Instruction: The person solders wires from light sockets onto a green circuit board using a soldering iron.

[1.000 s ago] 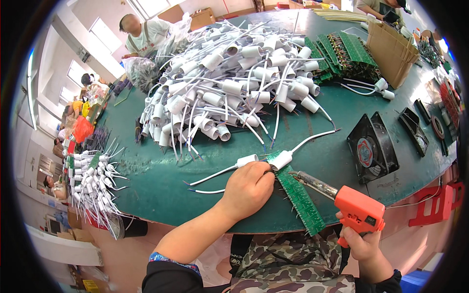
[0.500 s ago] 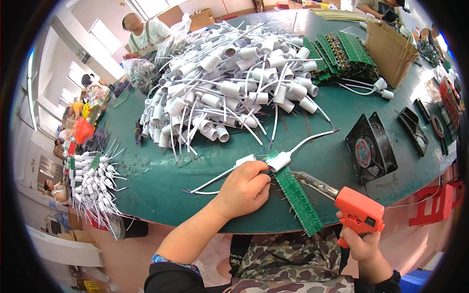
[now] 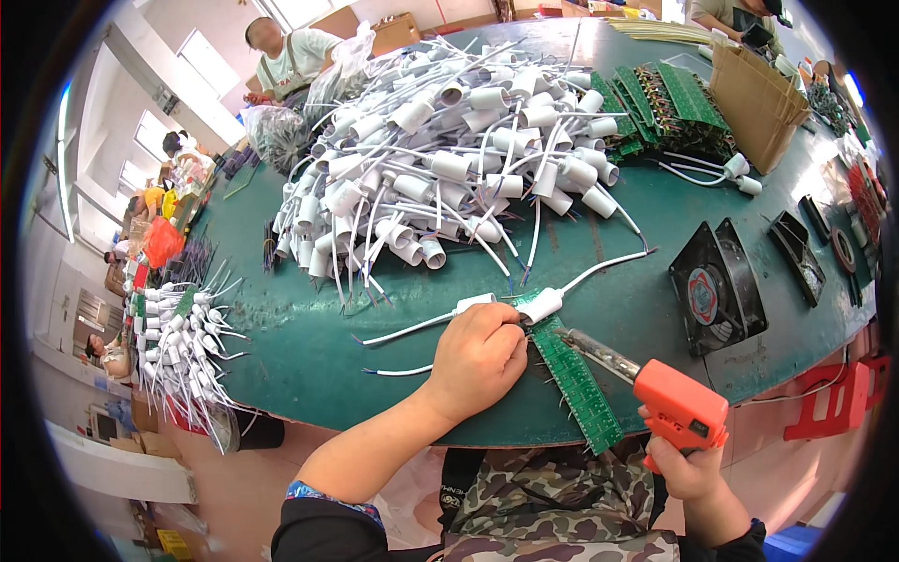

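My left hand (image 3: 479,363) is closed in a pinch at the top end of a long green circuit board (image 3: 573,384). Its fingertips meet the near end of a white plastic sleeve (image 3: 540,306), which has a white cable running up to the right; what they pinch is hidden. In my right hand (image 3: 688,465) is an orange-red soldering gun (image 3: 681,405), gripped by its handle. The gun's metal barrel points up-left, its tip close to the board's upper part. Another white sleeve (image 3: 476,303) with cable lies just beyond my left hand.
A big heap of white wired sleeves (image 3: 403,178) covers the table's middle. Stacked green boards (image 3: 670,108) and a cardboard box (image 3: 757,103) stand behind it. To the right are a black fan (image 3: 716,288) and black trays (image 3: 796,258). Several people sit farther off.
The view has shifted slightly. The soldering gun has moved a little left, its tip still beside the board. My left hand keeps its pinch at the board's top end.
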Motion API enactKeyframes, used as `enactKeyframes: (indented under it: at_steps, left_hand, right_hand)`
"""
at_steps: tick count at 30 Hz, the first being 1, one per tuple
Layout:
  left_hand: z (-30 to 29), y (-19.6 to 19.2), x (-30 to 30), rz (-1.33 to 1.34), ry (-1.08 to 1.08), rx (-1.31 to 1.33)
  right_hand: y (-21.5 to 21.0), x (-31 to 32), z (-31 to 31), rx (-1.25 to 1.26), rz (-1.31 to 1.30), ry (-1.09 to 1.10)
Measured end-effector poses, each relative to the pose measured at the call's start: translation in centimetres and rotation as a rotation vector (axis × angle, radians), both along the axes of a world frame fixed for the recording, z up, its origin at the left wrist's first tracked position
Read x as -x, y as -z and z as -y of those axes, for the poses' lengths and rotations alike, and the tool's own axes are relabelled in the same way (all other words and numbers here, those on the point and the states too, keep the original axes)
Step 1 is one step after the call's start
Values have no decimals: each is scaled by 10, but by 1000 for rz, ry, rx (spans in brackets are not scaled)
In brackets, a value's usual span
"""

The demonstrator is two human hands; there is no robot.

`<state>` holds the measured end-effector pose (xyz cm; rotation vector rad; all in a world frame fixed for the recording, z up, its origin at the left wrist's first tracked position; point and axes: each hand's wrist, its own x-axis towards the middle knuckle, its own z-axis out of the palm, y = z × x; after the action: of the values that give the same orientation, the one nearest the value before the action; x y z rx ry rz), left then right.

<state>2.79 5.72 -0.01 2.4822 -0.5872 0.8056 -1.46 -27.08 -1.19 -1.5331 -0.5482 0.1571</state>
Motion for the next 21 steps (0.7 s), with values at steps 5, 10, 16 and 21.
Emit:
enactKeyframes:
  at_steps: [5, 10, 16, 21]
  left_hand:
    - [1, 2, 0, 2, -1, -9]
    - [0, 3, -1, 12, 4, 2]
    - [0, 3, -2, 21, 5, -4]
    - [0, 3, -3, 18, 13, -12]
  right_hand:
    - [-3, -5, -8, 81, 39, -41]
    - [-13, -3, -22, 43, -117, 87]
    - [-14, -4, -25, 6, -195, 87]
    - [-14, -4, -26, -3, -225, 80]
